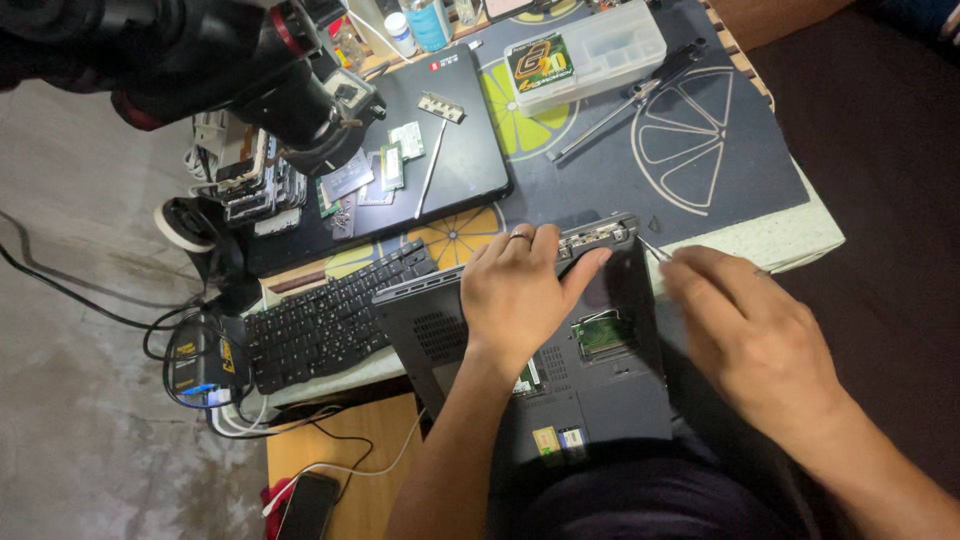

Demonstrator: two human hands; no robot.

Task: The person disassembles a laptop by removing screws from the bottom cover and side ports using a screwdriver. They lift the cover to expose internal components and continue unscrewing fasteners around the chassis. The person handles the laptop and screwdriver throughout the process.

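An upturned dark laptop lies at the near edge of the bench, its underside facing up and a green memory module showing in an open bay. The left hand, with a ring on one finger, rests flat on the laptop near its hinge; its grip is wide, fingers spread and pressing, closed on nothing. The right hand is just right of the laptop, and its grip is narrow, pinched on a thin screwdriver whose tip points to the hinge corner. To the left lies a black keyboard. Farther away, a second closed laptop carries loose small boards. A clear plastic parts box stands far on the lemon-pattern mat.
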